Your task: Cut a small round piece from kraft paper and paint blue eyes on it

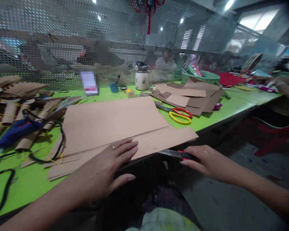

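One grn tabletop (240, 100), perf. screen (62, 19) behind

Right of the sheets (110, 118), scissors (180, 120) and cardboard scraps (195, 91) stand in the way, with open bench (240, 101) beyond the scraps. On the left, a glue gun (20, 130) and looping cord (63, 141) block passage.
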The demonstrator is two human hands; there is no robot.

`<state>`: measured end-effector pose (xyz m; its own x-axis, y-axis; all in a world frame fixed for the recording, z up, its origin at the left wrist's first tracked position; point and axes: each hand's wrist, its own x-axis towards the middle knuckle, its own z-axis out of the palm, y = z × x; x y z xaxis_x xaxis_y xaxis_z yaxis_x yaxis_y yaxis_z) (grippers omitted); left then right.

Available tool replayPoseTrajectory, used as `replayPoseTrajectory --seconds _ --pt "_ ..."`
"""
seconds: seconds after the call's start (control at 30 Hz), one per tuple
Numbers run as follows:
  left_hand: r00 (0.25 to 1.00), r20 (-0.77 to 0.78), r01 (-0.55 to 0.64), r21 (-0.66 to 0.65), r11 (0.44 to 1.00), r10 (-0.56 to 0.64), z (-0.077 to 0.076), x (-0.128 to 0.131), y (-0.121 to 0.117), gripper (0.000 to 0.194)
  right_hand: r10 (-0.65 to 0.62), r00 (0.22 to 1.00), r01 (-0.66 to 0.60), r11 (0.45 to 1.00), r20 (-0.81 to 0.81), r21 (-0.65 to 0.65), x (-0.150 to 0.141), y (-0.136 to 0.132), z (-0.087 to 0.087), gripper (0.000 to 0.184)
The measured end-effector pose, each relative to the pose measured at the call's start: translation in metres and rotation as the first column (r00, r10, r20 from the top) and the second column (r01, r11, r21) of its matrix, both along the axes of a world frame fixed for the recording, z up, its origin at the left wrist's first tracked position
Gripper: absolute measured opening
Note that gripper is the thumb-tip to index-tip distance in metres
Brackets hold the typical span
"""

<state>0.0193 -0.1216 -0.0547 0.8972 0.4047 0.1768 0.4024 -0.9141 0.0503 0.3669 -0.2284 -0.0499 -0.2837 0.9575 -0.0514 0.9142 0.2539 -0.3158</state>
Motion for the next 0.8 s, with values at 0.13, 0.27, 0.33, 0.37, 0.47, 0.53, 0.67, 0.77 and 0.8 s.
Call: replayPoseTrajectory --seconds 0.13,0.27,0.33,0.37,0.47,0.53,0.67,0.77,0.8 --pt "1.000 0.017 0.013 -0.045 0.999 -0.012 0.000 -0.002 0.000 0.067 0.025 1.000 -0.025 1.000 0.005 0.016 -0.007 0.004 0.004 0.042" --pt "0.999 0.026 0.026 -0.061 0.998 -0.025 -0.001 -0.002 0.000 0.069 0.073 0.997 -0.073 0.997 0.023 0.001 -0.027 0.015 0.008 0.042" --pt "0.999 0.034 0.027 -0.061 0.998 -0.025 0.000 -0.001 0.000 0.069 0.082 0.996 -0.082 0.997 0.023 -0.013 -0.037 0.019 0.010 0.043" --pt "0.999 0.038 0.028 -0.062 0.998 -0.025 0.000 0.000 0.000 0.068 0.083 0.996 -0.083 0.996 0.021 -0.018 -0.041 0.020 0.011 0.044" --pt "0.998 0.056 0.030 -0.067 0.997 -0.026 0.001 0.001 -0.001 0.066 0.086 0.996 -0.086 0.996 0.016 -0.019 -0.050 0.020 0.014 0.044" --pt "0.998 0.062 0.031 -0.070 0.997 -0.026 0.002 0.002 -0.001 0.065 0.091 0.996 -0.091 0.995 0.006 -0.027 -0.054 0.021 0.014 0.043" --pt "0.998 0.056 0.030 -0.070 0.997 -0.026 0.002 0.001 -0.002 0.065 0.097 0.995 -0.098 0.994 -0.021 -0.038 -0.060 0.022 0.013 0.043" --pt "0.998 0.053 0.029 -0.061 0.998 -0.025 0.000 0.001 -0.002 0.066 0.109 0.993 -0.111 0.993 -0.035 -0.034 -0.067 0.024 0.011 0.043" --pt "0.998 0.053 0.030 -0.056 0.998 -0.027 -0.001 0.000 -0.002 0.067 0.113 0.993 -0.114 0.993 -0.036 -0.031 -0.069 0.025 0.011 0.043"
